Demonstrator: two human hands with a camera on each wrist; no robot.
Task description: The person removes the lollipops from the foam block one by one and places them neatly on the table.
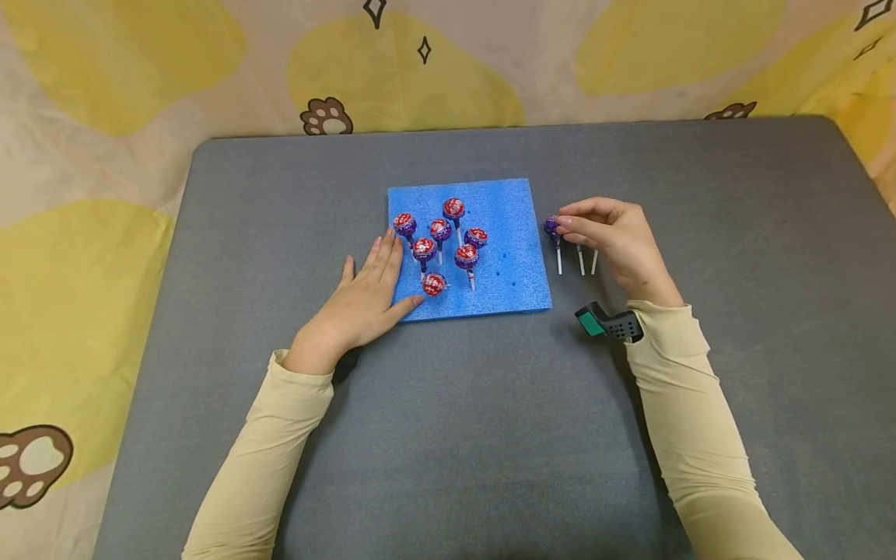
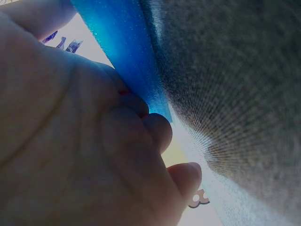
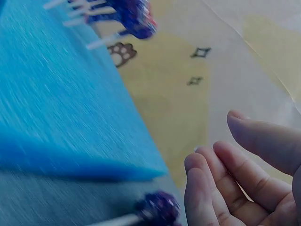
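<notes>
Several lollipops (image 1: 423, 250) in purple and red wrappers stand stick-down in a blue foam board (image 1: 514, 233). My left hand (image 1: 364, 299) rests against the board's left edge, fingers extended and thumb at the front corner. To the board's right, my right hand (image 1: 612, 237) hovers over loose lollipops on the table. Its fingertips are beside a purple lollipop (image 1: 551, 225); in the right wrist view a gap shows between thumb and fingers, and a lollipop (image 3: 160, 207) lies apart from them. Two more white sticks (image 1: 581, 260) show under the hand, their heads hidden.
The grey table (image 1: 490, 428) carries the board near its middle. Small holes dot the board's right part. A patterned yellow and cream cloth (image 1: 448, 70) hangs behind the table. A black strap with a green-faced device (image 1: 609, 323) sits at the right wrist.
</notes>
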